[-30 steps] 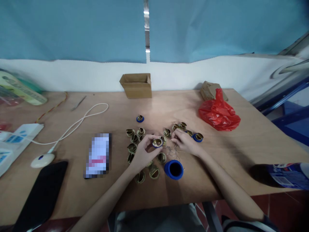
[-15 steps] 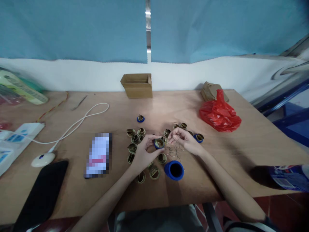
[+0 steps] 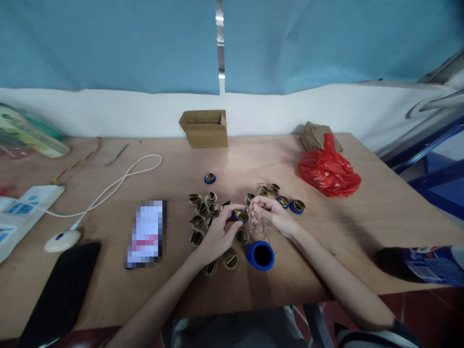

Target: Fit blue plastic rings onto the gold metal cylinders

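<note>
My left hand (image 3: 217,234) pinches a small blue-rimmed brass cap (image 3: 240,215) just above the wooden table (image 3: 362,222). My right hand (image 3: 272,215) is closed in a pinch right beside that cap, its fingertips touching it; it seems to hold a thin wire ring, too small to be sure. Loose wire rings (image 3: 259,231) lie under the hands. Several brass caps (image 3: 201,212) are scattered to the left and below. Others (image 3: 286,201), some with blue rims, lie to the right. A larger blue cup (image 3: 260,255) stands near my wrists.
A cardboard box (image 3: 205,127) sits at the back, a red plastic bag (image 3: 328,171) back right. A blurred phone (image 3: 145,233), a dark tablet (image 3: 54,290), a white mouse (image 3: 58,240) with cable and a power strip (image 3: 21,205) lie left. One blue cap (image 3: 209,178) stands apart.
My right hand has moved left from the caps on the right to meet the cap in my left hand. The left hand has shifted slightly right with that cap.
</note>
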`<state>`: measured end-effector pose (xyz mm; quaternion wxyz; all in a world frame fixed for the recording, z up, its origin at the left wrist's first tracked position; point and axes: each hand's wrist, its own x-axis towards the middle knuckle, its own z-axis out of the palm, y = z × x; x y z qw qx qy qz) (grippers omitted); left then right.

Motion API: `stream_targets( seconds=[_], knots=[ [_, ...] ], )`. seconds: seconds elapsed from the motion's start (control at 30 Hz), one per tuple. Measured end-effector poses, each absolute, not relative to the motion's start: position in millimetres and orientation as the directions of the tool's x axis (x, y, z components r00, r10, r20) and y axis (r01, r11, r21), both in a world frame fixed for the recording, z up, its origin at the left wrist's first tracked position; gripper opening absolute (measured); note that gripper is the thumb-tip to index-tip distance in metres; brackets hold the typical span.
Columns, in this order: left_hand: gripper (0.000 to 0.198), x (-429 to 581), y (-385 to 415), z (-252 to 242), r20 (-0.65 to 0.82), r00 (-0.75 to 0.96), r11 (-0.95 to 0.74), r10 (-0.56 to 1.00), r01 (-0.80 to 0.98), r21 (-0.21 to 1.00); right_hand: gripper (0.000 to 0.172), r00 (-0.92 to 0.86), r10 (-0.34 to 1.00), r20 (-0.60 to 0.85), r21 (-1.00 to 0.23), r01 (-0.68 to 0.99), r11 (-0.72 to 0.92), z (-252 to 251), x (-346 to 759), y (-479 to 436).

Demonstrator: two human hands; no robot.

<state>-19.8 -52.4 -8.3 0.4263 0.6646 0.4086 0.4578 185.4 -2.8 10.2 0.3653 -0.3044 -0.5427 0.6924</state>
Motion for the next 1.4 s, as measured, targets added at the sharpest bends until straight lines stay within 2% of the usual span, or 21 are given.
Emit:
stream_targets(
  seconds=[0.23, 0.43, 0.67, 0.83, 1.0, 1.4],
  knots=[
    [0.044, -17.8, -55.1, -13.0, 0.194, 0.271, -0.225, 0.943, 0.091, 0.970, 0.030, -0.539, 0.842, -0.028, -0.957, -0.230, -0.179, 13.4, 183.3, -5.7],
    [0.050, -13.5, -55.0, -13.3, 0.176, 0.246, -0.171, 0.953, -0.043, 0.984, 0.032, -0.594, 0.804, -0.043, -0.982, -0.123, -0.143, 14.7, 183.4, -7.0],
    [0.063, -12.8, -54.1, -10.9, 0.102, 0.181, -0.091, 0.978, -0.067, 0.994, 0.035, -0.613, 0.788, -0.056, -0.992, -0.053, -0.112, 18.3, 184.7, -7.4],
    [0.055, -13.5, -54.3, -6.1, 0.077, 0.200, -0.062, 0.977, -0.076, 0.995, 0.035, -0.620, 0.784, -0.037, -0.994, -0.061, -0.096, 16.9, 183.8, -8.1],
    [0.043, -15.7, -54.1, -4.8, 0.136, 0.200, -0.130, 0.970, -0.041, 0.991, 0.037, -0.594, 0.805, -0.001, -0.998, -0.055, -0.041, 18.4, 181.4, -9.2],
    [0.039, -14.3, -52.2, -10.4, 0.165, 0.168, -0.154, 0.972, -0.073, 0.985, 0.034, -0.579, 0.815, 0.030, -0.999, -0.027, 0.018, 15.7, 180.8, -9.9]
  ],
)
